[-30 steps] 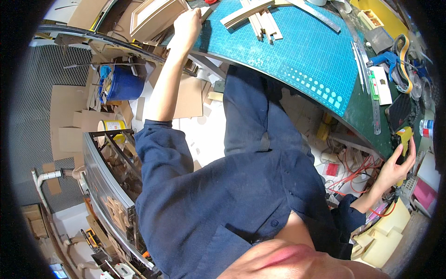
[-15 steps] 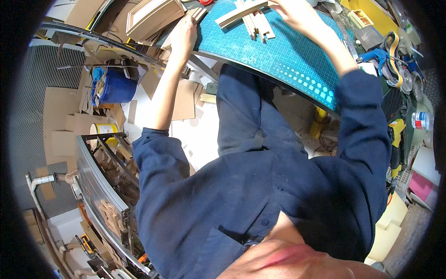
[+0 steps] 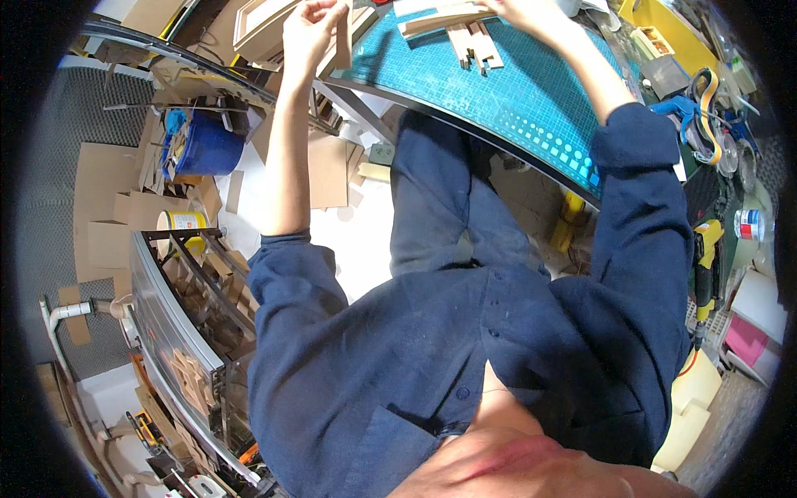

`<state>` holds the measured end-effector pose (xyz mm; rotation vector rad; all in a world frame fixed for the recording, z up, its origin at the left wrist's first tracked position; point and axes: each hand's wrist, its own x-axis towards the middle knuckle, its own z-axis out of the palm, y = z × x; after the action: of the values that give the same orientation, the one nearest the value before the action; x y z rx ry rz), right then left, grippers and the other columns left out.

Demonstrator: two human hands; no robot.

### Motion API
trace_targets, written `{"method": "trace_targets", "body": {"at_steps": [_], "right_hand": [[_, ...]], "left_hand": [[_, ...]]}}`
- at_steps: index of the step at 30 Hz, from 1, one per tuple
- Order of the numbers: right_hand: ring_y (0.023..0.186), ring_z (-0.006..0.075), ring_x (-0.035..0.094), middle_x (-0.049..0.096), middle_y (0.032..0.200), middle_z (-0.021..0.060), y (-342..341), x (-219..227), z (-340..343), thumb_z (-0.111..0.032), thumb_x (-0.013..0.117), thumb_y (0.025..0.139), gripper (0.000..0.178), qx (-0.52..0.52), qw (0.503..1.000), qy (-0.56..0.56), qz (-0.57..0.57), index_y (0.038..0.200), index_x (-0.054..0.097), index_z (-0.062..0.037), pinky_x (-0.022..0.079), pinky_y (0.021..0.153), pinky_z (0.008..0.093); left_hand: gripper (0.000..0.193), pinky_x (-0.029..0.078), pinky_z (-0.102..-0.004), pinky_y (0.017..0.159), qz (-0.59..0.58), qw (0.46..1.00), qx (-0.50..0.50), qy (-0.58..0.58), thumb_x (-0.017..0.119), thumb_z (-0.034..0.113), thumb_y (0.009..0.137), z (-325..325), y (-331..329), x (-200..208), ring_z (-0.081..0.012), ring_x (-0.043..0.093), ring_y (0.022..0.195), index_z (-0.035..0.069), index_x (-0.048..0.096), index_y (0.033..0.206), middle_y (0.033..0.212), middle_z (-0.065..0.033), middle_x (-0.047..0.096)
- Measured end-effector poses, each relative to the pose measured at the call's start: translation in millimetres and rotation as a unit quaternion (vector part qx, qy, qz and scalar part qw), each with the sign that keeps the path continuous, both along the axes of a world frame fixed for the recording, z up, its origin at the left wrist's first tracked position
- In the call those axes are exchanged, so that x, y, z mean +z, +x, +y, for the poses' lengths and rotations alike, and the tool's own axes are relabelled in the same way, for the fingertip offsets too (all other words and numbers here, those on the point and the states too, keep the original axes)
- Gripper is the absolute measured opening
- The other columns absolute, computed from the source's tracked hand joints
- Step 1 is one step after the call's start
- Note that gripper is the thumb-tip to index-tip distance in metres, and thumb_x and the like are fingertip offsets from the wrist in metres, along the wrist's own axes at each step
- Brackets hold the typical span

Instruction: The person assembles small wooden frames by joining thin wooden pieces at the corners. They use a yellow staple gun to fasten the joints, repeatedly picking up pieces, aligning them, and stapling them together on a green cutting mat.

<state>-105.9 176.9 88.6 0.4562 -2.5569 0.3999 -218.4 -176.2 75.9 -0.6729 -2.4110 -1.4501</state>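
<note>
Head view, from near to far: close on the right, a yellow-and-black tool (image 3: 707, 236) sits just beside the navy right sleeve (image 3: 639, 178), so a backward swing of that elbow could knock it. Beyond the knees runs the near edge of the bench (image 3: 506, 139), with a teal cutting mat (image 3: 432, 79) reaching close to it. Farther in, short wooden strips (image 3: 484, 46) lie on the mat, their ends toward the person, and a long wooden strip (image 3: 436, 20) lies across them; a sideways nudge there would likely make the small stack slide apart. At the far left, the left hand (image 3: 311, 29) seems to pinch a thin wooden piece (image 3: 344, 40) near the bench's left corner; with so slight a grip it might twist or drop over the edge. Behind that hand is a shallow wooden box (image 3: 264, 43), partly covered by it and cut off above. Farthest, the right hand (image 3: 523, 12) meets the long strip's right end, but the top border crops its fingers: whether they grip or merely touch, I cannot tell.
</note>
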Motion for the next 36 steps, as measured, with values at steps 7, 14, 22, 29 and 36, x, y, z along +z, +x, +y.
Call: {"method": "trace_targets", "body": {"at_steps": [7,14,22,29,36], "right_hand": [[0.086,0.0109,0.065,0.071,0.097,0.0051,125,22,39,-0.025,0.064,0.102,0.025,0.069,0.817,-0.531,-0.216,0.11,0.073,-0.0035,0.053,0.076,0.0261],[0.11,0.0122,0.067,0.072,0.119,0.0086,230,-39,41,-0.026,0.061,0.106,0.039,0.062,0.693,-0.669,-0.262,0.138,0.057,-0.005,0.053,0.096,0.0257],[0.11,0.0119,0.067,0.072,0.118,0.0081,242,-46,10,-0.029,0.056,0.108,0.033,0.061,0.704,-0.659,-0.257,0.134,0.061,-0.0097,0.052,0.096,0.0269],[0.097,0.021,0.067,0.069,0.108,0.0068,223,-57,53,-0.031,0.06,0.104,0.033,-0.168,0.977,-0.132,0.005,0.128,0.065,-0.0088,0.054,0.088,0.0319],[0.094,0.0215,0.069,0.069,0.105,0.0081,236,-64,75,-0.035,0.066,0.1,0.033,-0.145,0.976,-0.093,-0.136,0.12,0.065,-0.0091,0.055,0.084,0.0351]], "left_hand": [[0.023,0.053,-0.0253,0.084,-0.153,0.937,-0.313,-0.026,0.076,0.031,0.095,109,119,-9,-0.0086,0.067,0.093,0.011,0.072,0.105,0.099,-0.0004,0.072],[0.027,0.056,-0.0264,0.077,-0.127,0.93,-0.341,-0.058,0.08,0.026,0.092,217,188,-63,-0.0082,0.067,0.083,0.003,0.068,0.101,0.089,-0.0028,0.073],[0.048,0.053,-0.0355,0.097,-0.379,0.833,-0.39,0.099,0.061,0.034,0.105,196,178,-36,-0.0215,0.068,0.105,-0.003,0.059,0.135,0.119,-0.0138,0.069],[0.018,0.052,-0.0291,0.079,-0.18,0.935,-0.287,0.107,0.068,0.021,0.1,155,189,11,-0.0141,0.068,0.094,0.009,0.07,0.113,0.111,-0.0024,0.074],[0.031,0.055,-0.0343,0.086,0.046,0.929,-0.336,-0.148,0.064,0.03,0.103,120,187,-3,-0.0227,0.071,0.098,0.013,0.071,0.127,0.108,-0.0107,0.074]]}}
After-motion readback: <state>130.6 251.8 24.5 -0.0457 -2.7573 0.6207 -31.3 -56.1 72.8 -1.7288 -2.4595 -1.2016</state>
